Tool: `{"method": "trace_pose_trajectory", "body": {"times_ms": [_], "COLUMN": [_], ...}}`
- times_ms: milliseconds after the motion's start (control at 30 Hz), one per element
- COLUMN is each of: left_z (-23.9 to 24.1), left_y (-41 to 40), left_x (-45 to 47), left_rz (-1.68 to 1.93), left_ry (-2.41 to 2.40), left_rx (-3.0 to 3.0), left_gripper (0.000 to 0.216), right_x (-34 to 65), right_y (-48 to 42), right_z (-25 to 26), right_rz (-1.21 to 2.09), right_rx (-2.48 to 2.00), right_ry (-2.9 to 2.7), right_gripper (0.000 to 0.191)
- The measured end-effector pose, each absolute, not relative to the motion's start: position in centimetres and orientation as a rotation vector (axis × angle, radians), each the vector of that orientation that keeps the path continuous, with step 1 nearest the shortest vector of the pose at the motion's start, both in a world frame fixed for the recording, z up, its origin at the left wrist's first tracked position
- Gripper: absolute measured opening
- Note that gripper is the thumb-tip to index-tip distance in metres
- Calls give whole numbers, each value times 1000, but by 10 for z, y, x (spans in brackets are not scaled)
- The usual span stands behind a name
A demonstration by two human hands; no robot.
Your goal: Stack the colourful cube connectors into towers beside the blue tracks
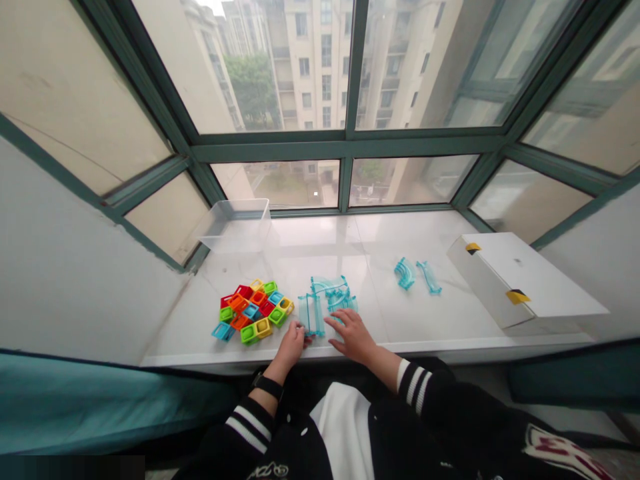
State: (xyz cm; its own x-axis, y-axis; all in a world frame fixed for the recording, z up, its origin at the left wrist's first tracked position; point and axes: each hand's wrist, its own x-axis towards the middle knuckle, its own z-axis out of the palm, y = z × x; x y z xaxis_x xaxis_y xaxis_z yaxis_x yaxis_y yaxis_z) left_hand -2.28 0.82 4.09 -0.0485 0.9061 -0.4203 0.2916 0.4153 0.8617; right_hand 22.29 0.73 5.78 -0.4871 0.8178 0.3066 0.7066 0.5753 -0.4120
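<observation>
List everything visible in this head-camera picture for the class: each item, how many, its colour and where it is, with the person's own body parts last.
Window sill: one, white, across the scene.
Storage box: one, clear plastic, back left of sill.
Cardboard box: one, white with yellow tape, right end of sill.
Plastic frame blocks: many, red, orange, green, yellow and blue, heaped at left of sill.
Track pieces: several, exact count unclear, translucent aqua, clustered mid-sill.
Curved pieces: two, translucent aqua, right of the cluster.
Window frame: one, green, behind sill.
Curtain: one, teal, lower left.
Left hand: one, at the cluster's near end.
Right hand: one, fingers spread, beside the cluster.
Wristband: one, black, left wrist.
Sleeves: two, black with white stripes.
</observation>
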Motion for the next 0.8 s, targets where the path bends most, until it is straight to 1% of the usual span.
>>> {"method": "trace_pose_trajectory", "body": {"times_ms": [67, 167, 233, 500, 667, 800], "left_z": [40, 41, 43, 53, 55, 50], "left_y": [8, 7, 6, 3, 0, -3], "left_x": [-24, -26, -26, -31, -30, -24], "left_rz": [702, 688, 683, 692, 733, 873], "left_ry": [1576, 1567, 1567, 1587, 1599, 1567], "left_rx": [1089, 1098, 1111, 1085, 1058, 991], "left_gripper": [5, 6, 7, 17, 33, 44], "right_x": [203, 183, 178, 174, 175, 183], "right_y": [11, 15, 15, 12, 14, 8], "right_z": [60, 57, 53, 44, 47, 51], "right_rz": [330, 334, 348, 464, 441, 423], "right_rx": [-1179, -1219, -1245, -1339, -1362, -1303], "right_ry": [-2425, -2466, -2479, -2430, -2409, -2377], "right_gripper": [60, 46, 42, 41, 42, 48]}}
